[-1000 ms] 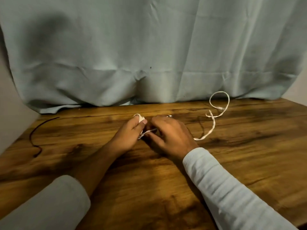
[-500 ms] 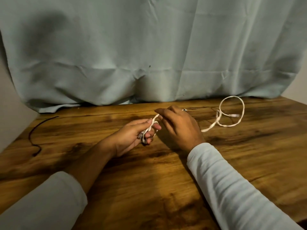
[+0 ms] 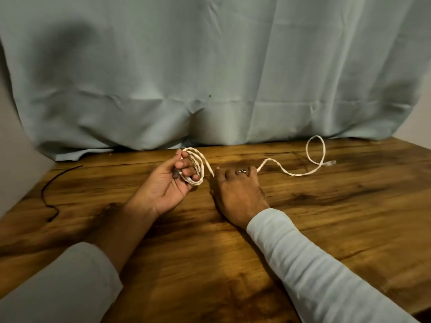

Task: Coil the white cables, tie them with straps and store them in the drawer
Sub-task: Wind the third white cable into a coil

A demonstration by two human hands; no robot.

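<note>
I saw the left hand [image 3: 168,183] palm up over the wooden table [image 3: 349,229], its fingers curled through a few loops of the white cable [image 3: 296,175]. Just beside it, the right hand [image 3: 235,190] had its fingers bent down over the cable's run, which trailed right to a loose ring and the plug [image 3: 330,163]. I judged that a hard pull could slide the loops off the fingertips, and the far ring might tighten into a kink.

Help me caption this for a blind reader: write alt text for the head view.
A person's left hand holds several loops of a white braided cable, while the right hand holds down the loose length, which trails right across a brown wooden table.
</note>
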